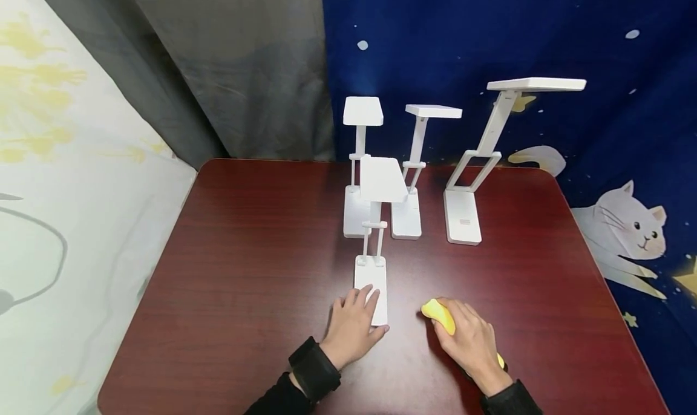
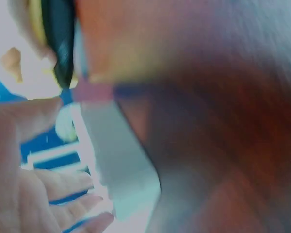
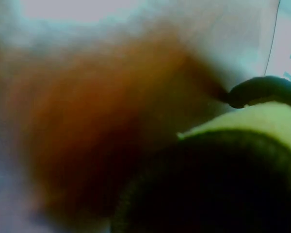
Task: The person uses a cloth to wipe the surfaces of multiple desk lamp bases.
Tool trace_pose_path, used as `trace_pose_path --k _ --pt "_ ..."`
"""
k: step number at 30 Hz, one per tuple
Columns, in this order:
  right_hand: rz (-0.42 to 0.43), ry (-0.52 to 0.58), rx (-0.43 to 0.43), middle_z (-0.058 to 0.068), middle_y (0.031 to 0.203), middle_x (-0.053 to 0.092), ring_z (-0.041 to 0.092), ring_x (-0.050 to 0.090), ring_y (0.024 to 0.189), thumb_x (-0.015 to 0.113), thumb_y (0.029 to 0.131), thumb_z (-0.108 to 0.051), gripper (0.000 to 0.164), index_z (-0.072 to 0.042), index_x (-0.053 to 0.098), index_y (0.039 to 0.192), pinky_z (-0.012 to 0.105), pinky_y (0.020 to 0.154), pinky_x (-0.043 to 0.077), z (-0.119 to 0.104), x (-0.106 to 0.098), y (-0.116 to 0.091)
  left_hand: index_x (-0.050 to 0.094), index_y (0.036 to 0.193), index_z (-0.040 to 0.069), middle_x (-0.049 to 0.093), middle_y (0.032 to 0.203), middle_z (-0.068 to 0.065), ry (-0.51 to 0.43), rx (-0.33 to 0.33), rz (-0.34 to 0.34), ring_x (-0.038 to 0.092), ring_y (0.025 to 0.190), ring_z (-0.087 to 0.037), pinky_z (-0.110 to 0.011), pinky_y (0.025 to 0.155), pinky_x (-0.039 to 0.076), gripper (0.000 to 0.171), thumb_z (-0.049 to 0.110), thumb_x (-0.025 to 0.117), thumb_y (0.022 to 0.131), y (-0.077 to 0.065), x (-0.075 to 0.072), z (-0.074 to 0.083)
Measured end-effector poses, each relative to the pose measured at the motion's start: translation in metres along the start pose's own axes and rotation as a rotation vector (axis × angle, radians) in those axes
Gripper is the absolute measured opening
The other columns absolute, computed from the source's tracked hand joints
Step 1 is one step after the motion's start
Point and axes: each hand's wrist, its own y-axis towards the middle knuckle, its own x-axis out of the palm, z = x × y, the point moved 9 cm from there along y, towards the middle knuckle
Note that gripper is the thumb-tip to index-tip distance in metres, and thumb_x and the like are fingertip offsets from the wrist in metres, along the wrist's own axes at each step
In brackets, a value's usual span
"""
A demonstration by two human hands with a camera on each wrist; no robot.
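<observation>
In the head view my left hand [image 1: 353, 330] rests on the base of the front white desk lamp [image 1: 383, 179], its fingers spread over the near end. The thumb reaches past the base's right corner. The left wrist view has those fingers [image 2: 70, 187] along the lamp base [image 2: 121, 160]. Over the table's right front, my right hand [image 1: 467, 336] grips a long yellow thing [image 1: 438, 314] with a rounded front end; the hand hides its middle. A black part [image 2: 60, 43] of it, narrowing to a tip, appears in the left wrist view. Its exact kind I cannot tell.
Behind the front lamp stand three more white desk lamps, the left one [image 1: 363, 111], the middle one [image 1: 406, 215] and the taller right one [image 1: 463, 216]. The dark red wooden table [image 1: 261, 239] has rounded corners. Grey and blue curtains [image 1: 408, 40] hang behind it.
</observation>
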Motion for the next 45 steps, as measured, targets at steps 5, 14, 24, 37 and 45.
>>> trace_pose_path --k 5,14,24,37,45 --pt "-0.001 0.0 -0.024 0.008 0.091 0.076 0.023 0.069 0.074 0.085 0.064 -0.006 0.043 -0.005 0.074 0.106 0.041 0.048 0.052 -0.003 0.002 0.007 0.051 0.153 0.006 0.053 0.154 -0.014 -0.153 -0.031 -0.031 0.051 0.135 -0.03 -0.05 0.097 0.045 0.087 0.052 0.08 0.086 0.005 -0.008 -0.032" --pt "-0.005 0.035 -0.09 0.009 0.092 0.076 0.027 0.071 0.079 0.085 0.066 -0.005 0.04 -0.005 0.074 0.105 0.044 0.053 0.056 -0.016 0.02 0.028 0.036 0.162 0.006 0.028 0.172 -0.016 -0.321 0.082 -0.187 0.024 0.159 -0.04 -0.083 0.117 0.013 0.107 0.051 0.087 0.079 0.015 0.005 -0.051" --pt "-0.082 0.052 -0.19 0.007 0.091 0.075 0.024 0.069 0.079 0.083 0.072 -0.007 0.036 -0.007 0.073 0.106 0.039 0.052 0.053 -0.05 0.049 0.067 0.029 0.164 0.001 0.028 0.172 -0.016 -0.372 0.059 -0.219 0.022 0.16 -0.04 -0.083 0.118 0.009 0.121 0.046 0.094 0.072 0.037 0.01 -0.067" --pt "-0.235 0.015 -0.217 0.009 0.104 0.077 0.03 0.073 0.093 0.082 0.077 -0.01 0.037 -0.006 0.071 0.113 0.049 0.059 0.06 -0.067 0.07 0.091 0.032 0.162 0.003 0.035 0.168 -0.018 -0.452 -0.01 -0.252 0.024 0.159 -0.041 -0.083 0.118 0.009 0.122 0.041 0.098 0.067 0.047 0.013 -0.076" --pt "-0.308 -0.033 -0.2 0.01 0.104 0.076 0.032 0.073 0.095 0.082 0.079 -0.009 0.037 -0.004 0.072 0.114 0.05 0.06 0.06 -0.073 0.078 0.095 0.033 0.162 0.003 0.037 0.167 -0.018 -0.467 -0.01 -0.248 0.026 0.158 -0.042 -0.083 0.118 0.008 0.121 0.041 0.099 0.066 0.048 0.012 -0.076"
